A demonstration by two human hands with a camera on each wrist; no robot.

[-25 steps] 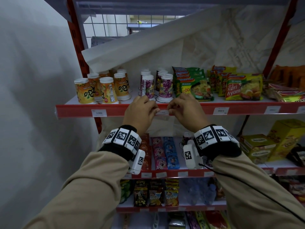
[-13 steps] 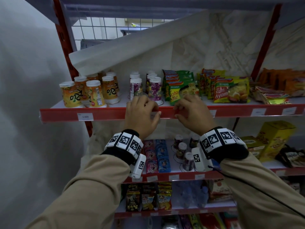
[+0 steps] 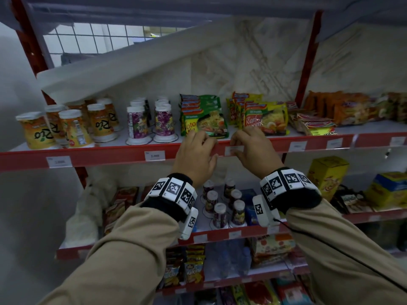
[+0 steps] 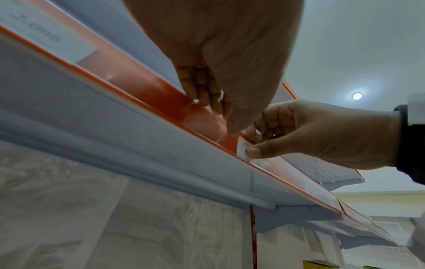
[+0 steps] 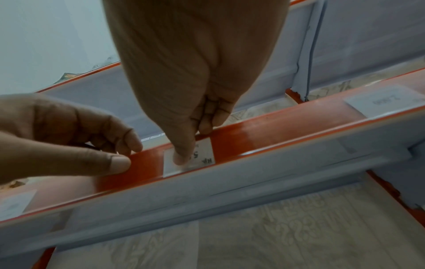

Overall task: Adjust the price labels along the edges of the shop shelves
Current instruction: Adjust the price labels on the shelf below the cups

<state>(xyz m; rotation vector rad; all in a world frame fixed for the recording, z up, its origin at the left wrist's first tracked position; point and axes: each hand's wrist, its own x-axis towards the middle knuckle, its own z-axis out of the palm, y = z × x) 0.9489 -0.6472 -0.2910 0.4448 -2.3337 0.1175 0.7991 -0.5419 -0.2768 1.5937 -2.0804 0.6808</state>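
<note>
Two hands work the red front edge [image 3: 110, 156] of the upper shelf, where the price labels sit behind a clear strip. The right hand [image 3: 253, 150] has its thumb tip pressed flat on the white price label [image 5: 204, 152] while its curled fingers hook over the top of the edge, so the label is pinched against the rail between thumb and fingers; the grip here is clamped on the label, probably to slide or seat it. That label lies just below the yellow noodle packets [image 3: 264, 117], about midway along the shelf edge. The left hand [image 3: 195, 157] sits just beside it on the same edge, thumb pad on the red face and fingers curled over the top lip, a grip closed on the rail itself, not on any label; it looks to be steadying the strip or holding it open while the other hand works. Both wrists are raised and bent back, palms toward the shelf, forearms reaching up from below. Farther toward the left end of the edge two more labels [image 3: 154, 155] sit under the purple cups [image 3: 164, 122] and the orange cups [image 3: 72, 128], and others follow toward the right end [image 3: 297, 146]. Judging by this, the label in hand is mid-adjustment and those to the right are probably next.
</note>
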